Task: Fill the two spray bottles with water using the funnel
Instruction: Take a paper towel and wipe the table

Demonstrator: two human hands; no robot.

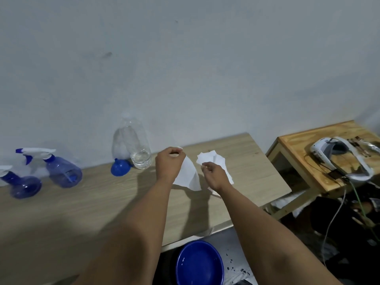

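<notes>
Two blue spray bottles stand at the far left of the wooden table (61, 212): one (61, 169) with a white trigger head, the other (22, 185) partly cut by the frame edge. A blue funnel (120, 168) lies on its side beside a clear plastic water bottle (133, 147) near the wall. My left hand (169, 161) pinches the top of a white tissue (188, 175) that hangs above the table. My right hand (213, 174) pinches the corner of another white tissue (218, 159) lying on the table.
A blue basin (199, 264) sits on the floor below the table's front edge, with water drops beside it. To the right stands a lower wooden stand (298, 140) carrying a white headset (339, 159) and cables.
</notes>
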